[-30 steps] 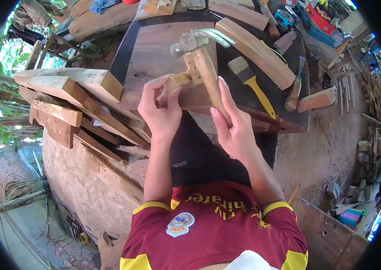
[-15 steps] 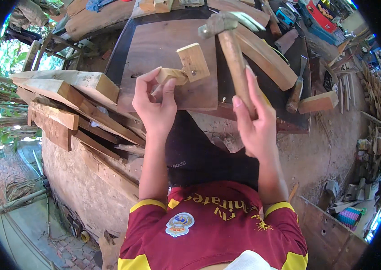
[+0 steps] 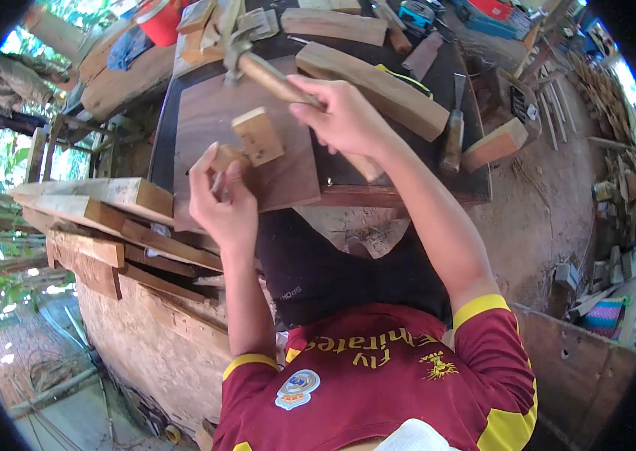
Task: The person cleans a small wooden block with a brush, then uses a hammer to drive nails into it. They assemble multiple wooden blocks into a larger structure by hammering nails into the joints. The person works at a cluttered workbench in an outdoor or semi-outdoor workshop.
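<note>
My right hand [image 3: 344,116] is wrapped round the wooden handle of a hammer [image 3: 277,79]. Its metal head hangs to the left, beyond the pieces in front of me, and the handle's butt sticks out below my palm. My left hand [image 3: 226,207] pinches a small wooden block [image 3: 231,158] between thumb and fingers. Against that block's far right side sits a flat rectangular wood piece [image 3: 259,137], tilted, with a dark spot on its face. The two pieces appear joined, though the contact is partly hidden. Beneath them lies a wide brown board [image 3: 295,169].
A long timber block [image 3: 378,90] lies right of the board on the dark table, with a wooden-handled chisel [image 3: 452,139] farther right. Another block [image 3: 495,144] juts at the table's right edge. Stacked beams [image 3: 100,214] stand at left. A red bucket [image 3: 159,22] is far left.
My right hand has swung the hammer leftward, so its head is now beyond the wood pieces. My left hand keeps its pinch on the block. The whole view has shifted a little.
</note>
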`<state>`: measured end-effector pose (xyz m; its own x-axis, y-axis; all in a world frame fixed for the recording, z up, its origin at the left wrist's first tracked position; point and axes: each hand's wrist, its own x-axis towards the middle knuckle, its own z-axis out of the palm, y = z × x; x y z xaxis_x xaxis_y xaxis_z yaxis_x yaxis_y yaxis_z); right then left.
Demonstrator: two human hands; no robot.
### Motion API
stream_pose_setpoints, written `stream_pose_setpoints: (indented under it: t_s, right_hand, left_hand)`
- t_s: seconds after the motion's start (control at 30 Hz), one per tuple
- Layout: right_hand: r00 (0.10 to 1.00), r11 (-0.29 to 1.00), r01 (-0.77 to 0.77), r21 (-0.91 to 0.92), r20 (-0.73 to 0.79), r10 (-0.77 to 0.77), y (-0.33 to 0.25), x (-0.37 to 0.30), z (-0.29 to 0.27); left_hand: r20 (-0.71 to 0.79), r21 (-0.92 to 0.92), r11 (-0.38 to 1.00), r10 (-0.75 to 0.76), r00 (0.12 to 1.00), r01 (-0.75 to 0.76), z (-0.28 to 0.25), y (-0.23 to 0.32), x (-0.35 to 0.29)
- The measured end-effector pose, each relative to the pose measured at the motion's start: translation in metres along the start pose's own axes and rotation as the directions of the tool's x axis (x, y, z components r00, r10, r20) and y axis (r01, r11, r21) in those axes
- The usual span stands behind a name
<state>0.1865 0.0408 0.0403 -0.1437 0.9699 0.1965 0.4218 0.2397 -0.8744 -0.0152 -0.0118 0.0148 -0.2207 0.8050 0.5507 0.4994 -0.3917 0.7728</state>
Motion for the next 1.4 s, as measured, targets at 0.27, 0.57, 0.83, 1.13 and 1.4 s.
stream_pose_setpoints:
  t_s: [0.27,0.57,0.83,1.13,1.4]
  right_hand:
    - [0.983,0.909,0.065,-0.411,-0.131,-0.129,-0.003,-0.004,-0.007]
    - [0.549,0.891,-0.065,-0.448,-0.762,-0.343,0.021,-0.149,-0.028]
    - [0.626,0.729,-0.472,-0.496,-0.771,-0.119,0.045,-0.165,-0.037]
    - [0.54,0.794,-0.323,-0.515,-0.789,-0.292,0.07,-0.159,-0.034]
    - [0.626,0.756,-0.492,-0.432,-0.779,-0.037,0.042,-0.135,-0.037]
  left_hand:
    - [0.002,-0.074,0.997,0.007,1.0,-0.007,0.002,-0.012,0.003]
    - [0.026,-0.108,0.985,0.135,0.99,-0.132,0.002,-0.025,0.001]
    - [0.036,-0.149,0.987,0.074,0.997,-0.068,0.001,-0.024,0.0]
    - [0.047,-0.189,0.977,0.112,0.993,-0.102,-0.001,-0.024,-0.003]
    - [0.057,-0.238,0.967,0.111,0.992,-0.094,-0.001,-0.027,-0.004]
